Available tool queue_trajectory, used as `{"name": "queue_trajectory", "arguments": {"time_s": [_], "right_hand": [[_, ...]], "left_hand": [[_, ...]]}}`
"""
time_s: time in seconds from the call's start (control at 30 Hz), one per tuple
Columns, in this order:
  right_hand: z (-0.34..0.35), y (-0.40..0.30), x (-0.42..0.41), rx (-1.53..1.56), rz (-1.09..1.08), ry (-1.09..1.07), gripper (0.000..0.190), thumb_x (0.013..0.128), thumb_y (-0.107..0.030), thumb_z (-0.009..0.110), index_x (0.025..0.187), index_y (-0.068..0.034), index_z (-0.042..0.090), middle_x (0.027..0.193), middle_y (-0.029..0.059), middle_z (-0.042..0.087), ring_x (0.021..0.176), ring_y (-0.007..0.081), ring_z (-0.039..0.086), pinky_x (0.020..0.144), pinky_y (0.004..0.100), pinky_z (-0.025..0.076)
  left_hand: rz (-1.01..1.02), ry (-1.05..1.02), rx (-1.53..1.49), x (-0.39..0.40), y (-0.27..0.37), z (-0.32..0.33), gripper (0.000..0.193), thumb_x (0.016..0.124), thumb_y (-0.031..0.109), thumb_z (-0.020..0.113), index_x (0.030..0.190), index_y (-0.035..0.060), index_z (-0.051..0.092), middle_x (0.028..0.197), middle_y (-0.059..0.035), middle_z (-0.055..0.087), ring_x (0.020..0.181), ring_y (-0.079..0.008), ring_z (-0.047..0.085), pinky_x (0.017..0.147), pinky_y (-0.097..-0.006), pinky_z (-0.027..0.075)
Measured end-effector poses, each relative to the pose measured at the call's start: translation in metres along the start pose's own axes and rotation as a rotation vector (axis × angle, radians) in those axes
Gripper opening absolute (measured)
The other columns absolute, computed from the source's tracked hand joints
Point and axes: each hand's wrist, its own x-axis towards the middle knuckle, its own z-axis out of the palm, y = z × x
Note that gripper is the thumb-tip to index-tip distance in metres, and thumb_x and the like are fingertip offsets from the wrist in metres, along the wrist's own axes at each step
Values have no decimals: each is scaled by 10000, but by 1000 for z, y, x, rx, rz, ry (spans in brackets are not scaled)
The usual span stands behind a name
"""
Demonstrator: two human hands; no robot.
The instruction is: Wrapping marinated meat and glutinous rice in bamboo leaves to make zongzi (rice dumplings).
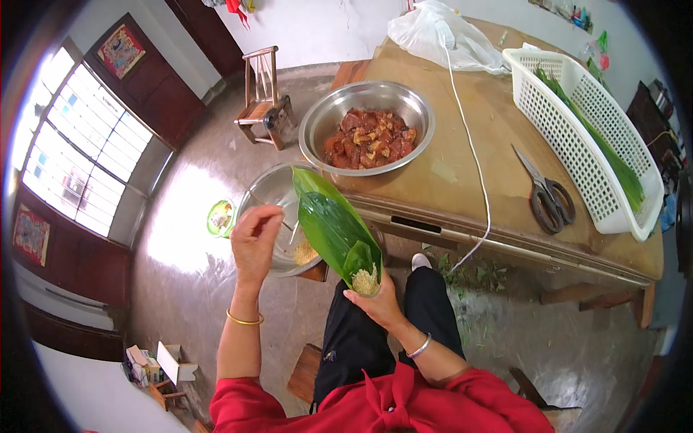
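Note:
My left hand (255, 238) is raised over the near side of a steel basin (259, 254), fingers pinched on a thin stick (250, 189) that slants across it. Pale grain, apparently rice (305, 253), lies in this basin. In my right hand (381, 304) are broad green leaves (333, 224), folded into a cone at the lower end. Uncooked rice (365, 280) fills the mouth of the cone, above my thumb. The leaf tips point up and away, over the basin. A second steel basin (422, 146), on the table corner, holds chunks of seasoned raw meat (371, 138).
Scissors (548, 200) and a white plastic basket (563, 146) with long leaves (606, 151) are on the table (487, 119). A white cable (470, 146) crosses it and hangs over the edge. Leaf scraps (482, 276) litter the floor below. A small chair (264, 103) stands beyond.

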Motion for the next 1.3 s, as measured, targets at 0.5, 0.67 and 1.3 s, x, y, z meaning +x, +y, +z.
{"name": "queue_trajectory", "arguments": {"time_s": [0.5, 0.67, 1.3], "right_hand": [[-7, 14, 13, -241, -41, -60, 546, 696, -27, 743, 1162, -4, 460, 1000, 115, 635, 931, 168, 614, 814, 295, 480], [-8, 16, 13, -143, -31, -117, 572, 702, -8, 737, 1192, -3, 442, 1062, 91, 597, 978, 155, 581, 846, 292, 462], [-12, 24, 11, -186, -88, -92, 496, 688, -61, 748, 1099, -14, 474, 965, 146, 625, 917, 248, 634, 786, 332, 492]], "left_hand": [[276, -129, 245, 141, 50, 48, 190, 806, 130, 618, 956, 15, 626, 824, -118, 646, 727, -197, 605, 666, -303, 470], [234, -345, 534, 180, 50, 92, 254, 799, 174, 631, 994, 12, 623, 892, -169, 653, 838, -292, 633, 748, -367, 486], [-14, -424, 84, 174, 61, 70, 50, 745, 40, 611, 795, 46, 606, 665, 57, 530, 583, -37, 462, 526, -185, 367]]}}
